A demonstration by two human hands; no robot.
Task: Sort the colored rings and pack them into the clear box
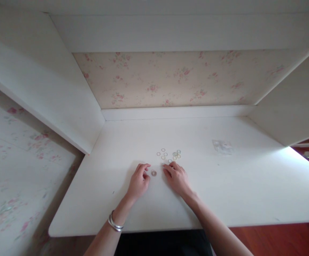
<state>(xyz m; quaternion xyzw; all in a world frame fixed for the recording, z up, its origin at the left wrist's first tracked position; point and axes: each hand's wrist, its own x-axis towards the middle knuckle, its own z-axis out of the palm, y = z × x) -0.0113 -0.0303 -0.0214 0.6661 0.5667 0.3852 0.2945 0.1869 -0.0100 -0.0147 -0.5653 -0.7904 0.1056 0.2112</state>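
My left hand rests on the white table with its fingers loosely curled, thumb and index finger apart, and nothing visible between them. Just right of its fingertips sits a small stack of thin rings. My right hand is palm down, its fingers bent together, with the fingertips on a thin ring that they partly cover. Beyond it several thin pale rings lie scattered flat, among them a single ring and an overlapping cluster. Whether the rings are metal or elastic I cannot tell.
A crumpled clear plastic bag lies on the table to the right. White side panels and a raised back ledge enclose the surface. The table's front edge runs close to my body.
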